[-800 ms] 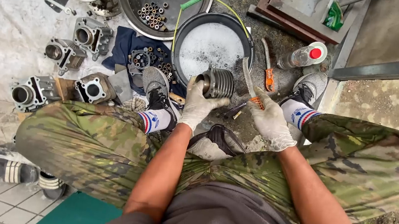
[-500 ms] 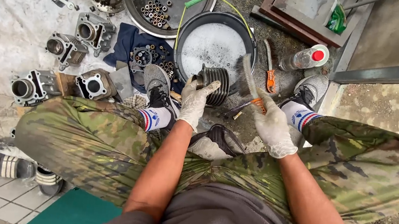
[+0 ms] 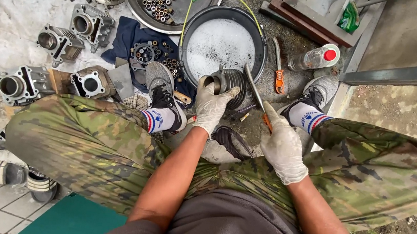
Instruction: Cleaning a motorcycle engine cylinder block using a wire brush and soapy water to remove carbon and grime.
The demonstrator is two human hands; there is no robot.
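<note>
Head view: a black basin [image 3: 263,40] of soapy water sits ahead of the knees, with a bottle [image 3: 314,57] and an orange-handled brush [image 3: 278,73] to its right, a metal pan [image 3: 142,7] of small parts behind, and more cylinders [image 3: 61,45] on the sheet to the left. Nothing blocks the hands.

Since the earlier frames the cylinder [image 3: 230,85] has been turned — its bore now faces left — and the tool has swung onto its fins.

The left hand [image 3: 210,107], gloved, is wrapped around the cylinder's near end at the basin's near rim. The right hand [image 3: 280,148] is closed on the tool [image 3: 255,91], whose tip touches the cylinder just right of the left hand.
</note>
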